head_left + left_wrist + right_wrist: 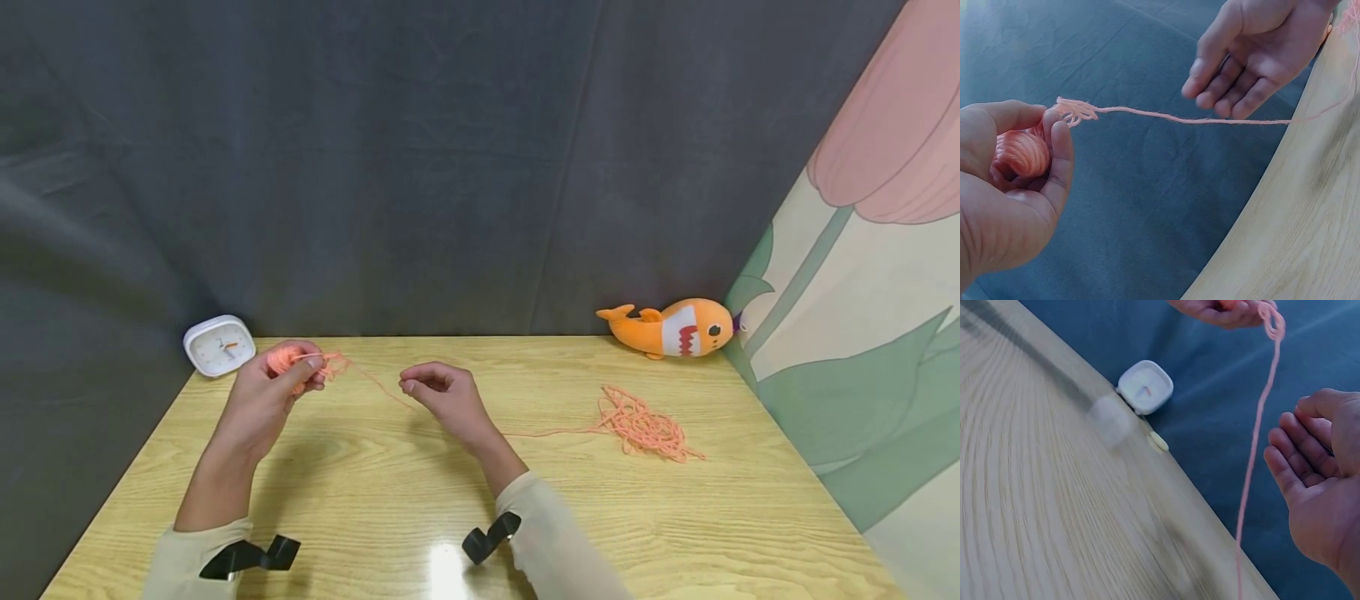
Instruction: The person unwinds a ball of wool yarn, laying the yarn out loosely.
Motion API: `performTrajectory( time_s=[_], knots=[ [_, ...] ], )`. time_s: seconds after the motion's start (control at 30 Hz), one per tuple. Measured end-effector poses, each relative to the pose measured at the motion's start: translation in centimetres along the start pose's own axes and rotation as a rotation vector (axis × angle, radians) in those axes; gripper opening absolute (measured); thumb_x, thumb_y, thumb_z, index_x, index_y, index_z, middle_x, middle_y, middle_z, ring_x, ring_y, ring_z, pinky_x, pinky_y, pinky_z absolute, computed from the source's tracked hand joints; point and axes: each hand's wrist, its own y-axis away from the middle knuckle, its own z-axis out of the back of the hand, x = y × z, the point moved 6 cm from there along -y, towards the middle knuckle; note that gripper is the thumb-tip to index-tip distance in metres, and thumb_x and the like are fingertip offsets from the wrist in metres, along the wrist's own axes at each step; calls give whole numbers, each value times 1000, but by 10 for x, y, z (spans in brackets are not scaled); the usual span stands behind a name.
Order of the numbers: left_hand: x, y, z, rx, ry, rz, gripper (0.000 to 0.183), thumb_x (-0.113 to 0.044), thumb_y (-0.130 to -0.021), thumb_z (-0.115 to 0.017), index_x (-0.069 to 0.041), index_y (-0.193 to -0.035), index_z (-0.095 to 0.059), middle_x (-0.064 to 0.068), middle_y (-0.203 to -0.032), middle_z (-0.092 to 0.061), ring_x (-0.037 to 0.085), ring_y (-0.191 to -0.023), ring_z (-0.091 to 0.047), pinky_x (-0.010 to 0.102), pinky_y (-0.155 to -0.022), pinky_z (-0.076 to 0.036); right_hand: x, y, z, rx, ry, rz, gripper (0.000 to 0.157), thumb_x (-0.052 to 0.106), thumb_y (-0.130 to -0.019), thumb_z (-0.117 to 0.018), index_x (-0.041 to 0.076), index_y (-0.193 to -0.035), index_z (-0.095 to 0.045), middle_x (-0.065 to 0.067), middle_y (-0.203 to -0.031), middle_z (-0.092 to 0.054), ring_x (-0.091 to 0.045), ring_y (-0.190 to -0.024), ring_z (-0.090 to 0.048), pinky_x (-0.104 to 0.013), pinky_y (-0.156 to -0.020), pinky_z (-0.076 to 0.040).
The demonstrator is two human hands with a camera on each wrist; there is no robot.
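My left hand [255, 408] grips a small wound ball of salmon-orange yarn [1025, 153]. Its thumb and fingertips pinch several short yarn loops [1077, 112] at the ball's edge. From those loops a single strand [1179, 119] runs right, past my right hand [450, 406], down to a loose tangled pile of yarn [648, 427] on the right side of the table. Loosely bent fingers [1300, 456] of the right hand hold nothing. In the right wrist view the strand passes beside them, apart from the fingertips.
A white square clock [220, 345] stands at the table's back left corner. At the back right lies an orange plush shark [678, 327]. A dark curtain [420, 167] closes the back, and a painted flower wall [840, 333] borders the wooden table [675, 533] on the right.
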Motion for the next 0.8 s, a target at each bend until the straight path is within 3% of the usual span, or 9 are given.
performTrajectory(
  time_s=[0.3, 0.5, 0.8],
  knots=[
    [0, -1, -1, 2, 0, -7, 9, -7, -100, -67, -15, -96, -72, -7, -84, -69, 4, -75, -67, 18, -75, -59, -1, -8, -22, 51, 7, 15, 25, 11, -99, -70, -3, -119, -72, -22, -117, -73, -3, -93, -68, -21, -83, -57],
    [0, 0, -3, 14, -2, -13, 11, -7, -100, -66, -15, -95, -72, -7, -83, -69, 4, -75, -67, 18, -75, -58, -2, -8, -26, 72, 15, 17, 20, 12, -98, -70, 1, -114, -75, -21, -113, -73, -6, -90, -67, -25, -81, -56],
    [1, 0, -6, 44, -37, -31, 5, -9, -101, -66, -13, -100, -70, -8, -87, -69, 3, -75, -66, 17, -75, -59, -5, -5, -31, 110, 43, -4, 24, 15, -99, -70, -1, -117, -73, -21, -114, -73, -4, -89, -65, -22, -79, -55]
  ],
)
